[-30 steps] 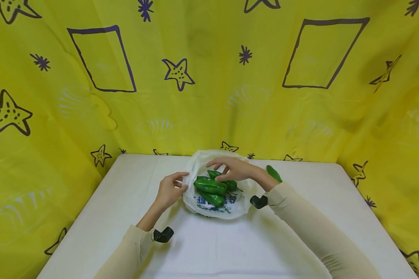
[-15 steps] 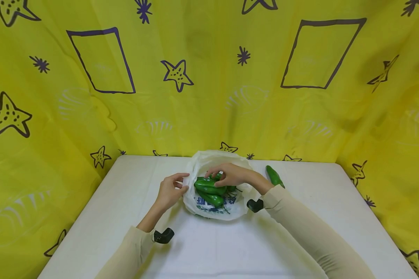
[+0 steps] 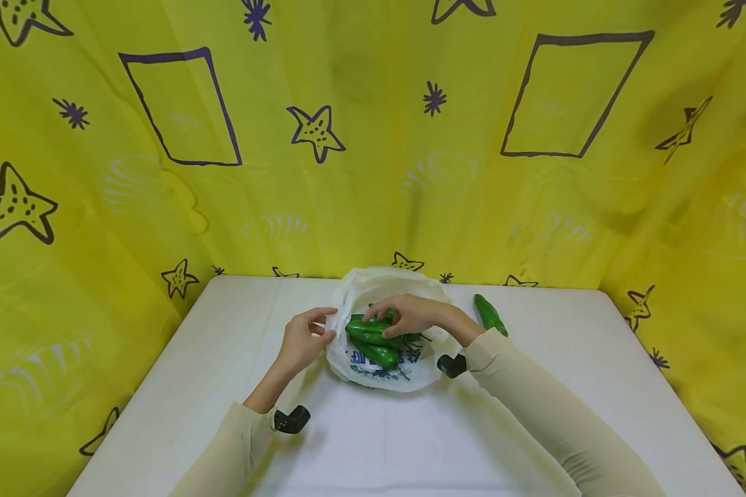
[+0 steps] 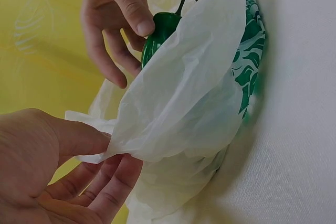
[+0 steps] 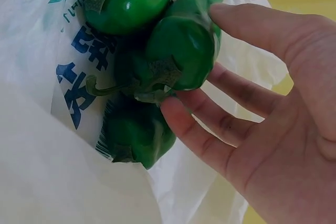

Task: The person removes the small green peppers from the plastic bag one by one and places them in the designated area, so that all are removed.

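Curtained booth: yellow printed cloth (image 3: 373,197) enclosing white table (image 3: 373,449).

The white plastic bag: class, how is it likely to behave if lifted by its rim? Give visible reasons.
The white plastic bag is probably floppy, since its thin wall creases where the left hand pinches it. Lifted, it would likely sag under the green peppers inside. They might slide, as their skins look smooth and glossy.

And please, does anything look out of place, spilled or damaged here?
One long green pepper lies alone on the white table, right of the plastic bag, while the other peppers are inside it. No spill or clear damage shows.
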Demonstrator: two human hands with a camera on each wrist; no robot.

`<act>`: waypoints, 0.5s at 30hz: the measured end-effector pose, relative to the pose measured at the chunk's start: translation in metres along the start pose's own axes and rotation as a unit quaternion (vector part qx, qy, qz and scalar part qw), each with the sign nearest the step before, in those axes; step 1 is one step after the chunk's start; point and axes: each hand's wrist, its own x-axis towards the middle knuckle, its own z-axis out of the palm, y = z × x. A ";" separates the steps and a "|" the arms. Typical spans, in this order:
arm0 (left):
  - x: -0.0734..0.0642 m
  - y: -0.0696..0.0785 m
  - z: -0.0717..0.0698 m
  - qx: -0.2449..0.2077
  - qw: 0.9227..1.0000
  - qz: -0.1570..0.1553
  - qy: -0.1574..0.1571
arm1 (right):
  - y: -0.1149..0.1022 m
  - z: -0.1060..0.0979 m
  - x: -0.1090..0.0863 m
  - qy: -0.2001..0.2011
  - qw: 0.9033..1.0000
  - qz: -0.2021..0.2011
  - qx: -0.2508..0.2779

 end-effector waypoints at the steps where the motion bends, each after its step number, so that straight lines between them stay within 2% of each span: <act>1: 0.000 0.000 0.000 0.001 1.000 0.000 0.000 | 0.000 0.000 0.000 -0.002 1.000 0.003 0.000; 15: -0.002 0.003 0.000 -0.001 1.000 -0.017 -0.003 | -0.001 0.003 0.003 0.000 1.000 0.014 -0.016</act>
